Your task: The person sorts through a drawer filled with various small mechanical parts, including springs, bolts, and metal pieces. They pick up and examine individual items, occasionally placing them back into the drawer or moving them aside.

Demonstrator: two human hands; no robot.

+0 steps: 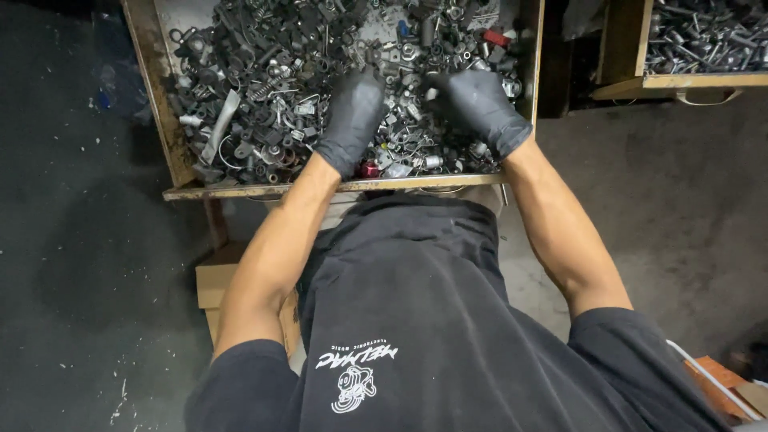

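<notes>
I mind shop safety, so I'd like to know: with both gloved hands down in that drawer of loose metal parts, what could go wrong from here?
1. The drawer is heaped with springs, brackets and bolts; sharp edges could tear the thin black gloves on the left hand and right hand.
2. The forearms are bare, so scraping on the drawer's front rim seems possible.
3. The heap reaches nearly to the rim near the hands, so stirring it may push small parts over onto the floor.

Black gloves on left hand point(352, 116) and right hand point(480, 108). Beneath them, grey and dark metal parts point(264, 88) in a yellowish tray point(152, 88); red piece point(496, 38) above right hand. Floor point(80, 280) dark grey.
</notes>
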